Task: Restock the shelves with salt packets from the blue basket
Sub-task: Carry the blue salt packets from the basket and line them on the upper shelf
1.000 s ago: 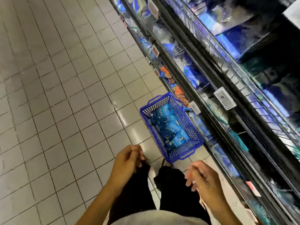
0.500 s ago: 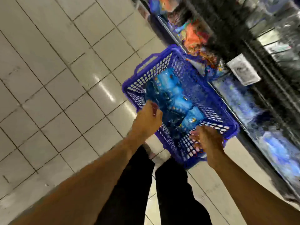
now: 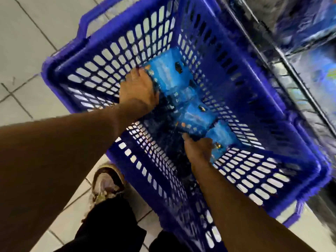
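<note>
Two hands are down inside the blue perforated plastic basket (image 3: 94, 57), which sits on the pale tiled floor (image 3: 27, 33) just beside the wire-fronted shelf (image 3: 283, 57) at the right edge. The glossy blue salt packets (image 3: 181, 91) lie along the basket's bottom in a loose row running from its far end toward its near right corner. The left hand (image 3: 138, 90) is on the far packet, its fingers (image 3: 135, 73) laid over the packet's left edge and touching it; whether they curl under the packet I cannot tell from this angle. The right hand (image 3: 198, 150) is at the near end of the row, fingers bent onto the edge of a packet there, with the thumb side (image 3: 185, 137) touching the plastic; the view is smeared, so a firm grip cannot be confirmed. The two hands are well apart, with several packets between them. Below the left forearm a worn, light-coloured shoe (image 3: 107, 182) stands on the tiles just beside the basket's near wall, with dark trouser legs (image 3: 109, 224) beneath it. More blue packaging (image 3: 312, 20) shows blurred behind the shelf's wire.
</note>
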